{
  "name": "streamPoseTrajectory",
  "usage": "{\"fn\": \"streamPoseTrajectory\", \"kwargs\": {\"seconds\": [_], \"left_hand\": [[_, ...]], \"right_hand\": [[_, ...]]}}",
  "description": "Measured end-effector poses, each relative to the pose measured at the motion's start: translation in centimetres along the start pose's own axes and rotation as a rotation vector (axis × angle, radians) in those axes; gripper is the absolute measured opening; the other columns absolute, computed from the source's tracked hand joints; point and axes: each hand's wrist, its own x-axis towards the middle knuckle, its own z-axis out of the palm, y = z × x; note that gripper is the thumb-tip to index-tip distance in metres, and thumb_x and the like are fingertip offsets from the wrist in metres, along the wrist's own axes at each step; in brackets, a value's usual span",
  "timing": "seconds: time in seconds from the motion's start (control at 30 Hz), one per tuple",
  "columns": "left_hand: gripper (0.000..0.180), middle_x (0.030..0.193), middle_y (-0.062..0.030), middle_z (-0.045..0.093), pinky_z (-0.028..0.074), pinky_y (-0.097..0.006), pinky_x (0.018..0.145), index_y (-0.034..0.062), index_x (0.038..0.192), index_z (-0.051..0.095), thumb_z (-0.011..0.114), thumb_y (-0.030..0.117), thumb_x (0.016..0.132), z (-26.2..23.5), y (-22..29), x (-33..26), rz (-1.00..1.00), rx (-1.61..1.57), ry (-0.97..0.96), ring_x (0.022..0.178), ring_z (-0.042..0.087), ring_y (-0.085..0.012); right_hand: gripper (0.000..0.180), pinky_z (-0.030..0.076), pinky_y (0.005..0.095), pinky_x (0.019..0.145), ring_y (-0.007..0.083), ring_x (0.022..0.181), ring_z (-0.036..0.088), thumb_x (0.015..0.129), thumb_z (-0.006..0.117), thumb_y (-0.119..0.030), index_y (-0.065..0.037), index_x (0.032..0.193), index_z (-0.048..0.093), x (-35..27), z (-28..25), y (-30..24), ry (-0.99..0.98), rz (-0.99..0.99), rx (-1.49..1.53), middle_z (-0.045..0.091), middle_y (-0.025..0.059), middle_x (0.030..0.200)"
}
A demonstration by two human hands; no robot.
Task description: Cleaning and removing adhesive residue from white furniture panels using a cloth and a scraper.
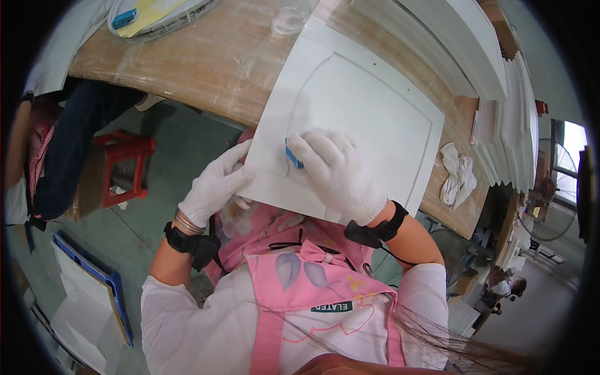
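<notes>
A white cabinet-door-like panel [369, 119] with a grooved inner frame lies at a slant on the table, its near corner reaching past the edge toward me. My right hand [334, 165], in a white knitted glove, is closed around a small blue block [294, 155] and presses it on the panel near the left groove. My left hand [217, 181], also gloved, grips the panel's left edge near the corner, thumb on top. Its other fingers are partly hidden at the edge. The underside of the block is out of sight.
White panels [506, 119] stand stacked along the right. A white cloth [457, 175] lies on the wooden table [187, 69]. Farther back are a clear cup [290, 15] and a tray [165, 31] with another blue block [124, 19]. A red stool [128, 165] and another person's leg [78, 144] are left.
</notes>
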Motion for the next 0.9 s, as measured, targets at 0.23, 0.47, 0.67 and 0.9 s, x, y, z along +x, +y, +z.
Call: {"fn": "streamPoseTrajectory", "kwargs": {"seconds": [0.23, 0.47, 0.67, 0.9], "left_hand": [[0.068, 0.103, -0.0073, 0.066, 0.059, -0.025, 0.056, 0.0002, 0.156, 0.028, 0.059, 0.022, 0.1, 0.6, 0.8, 0.0, -0.028, 0.052, 0.029, 0.073, 0.065, -0.0104], [0.067, 0.114, -0.0068, 0.064, 0.058, -0.025, 0.063, -0.0013, 0.154, 0.032, 0.061, 0.024, 0.099, 0.2, 0.5, 0.3, -0.019, 0.054, -0.024, 0.084, 0.064, -0.0095], [0.059, 0.123, -0.0049, 0.063, 0.051, -0.022, 0.076, -0.0035, 0.147, 0.043, 0.062, 0.022, 0.097, -0.1, 0.0, 1.5, 0.145, 0.114, 0.0, 0.09, 0.06, -0.0065], [0.047, 0.082, 0.0024, 0.064, 0.049, -0.021, 0.06, -0.0038, 0.134, 0.055, 0.064, 0.018, 0.093, -0.2, 1.5, -0.1, -0.077, 0.264, -0.103, 0.069, 0.059, -0.004]], "right_hand": [[0.046, 0.053, 0.0404, 0.077, 0.0277, 0.09, 0.065, 0.072, 0.076, -0.014, -0.009, 0.116, 0.063, 0.7, 0.8, 1.0, 0.081, 0.037, -0.053, 0.065, 0.0076, 0.102], [0.046, 0.052, 0.0441, 0.081, 0.0339, 0.095, 0.064, 0.076, 0.078, -0.01, -0.006, 0.119, 0.063, 1.9, -2.4, 5.5, 0.253, 0.173, -0.032, 0.067, 0.0145, 0.106], [0.046, 0.052, 0.0452, 0.079, 0.0377, 0.094, 0.062, 0.076, 0.078, -0.014, -0.004, 0.117, 0.061, 3.2, -3.3, 8.6, 0.391, 0.338, -0.019, 0.067, 0.0159, 0.098], [0.042, 0.051, 0.0459, 0.079, 0.0365, 0.092, 0.062, 0.076, 0.075, -0.011, -0.007, 0.115, 0.061, 4.0, -1.8, 8.7, 0.325, 0.238, -0.082, 0.067, 0.0128, 0.103]]}}
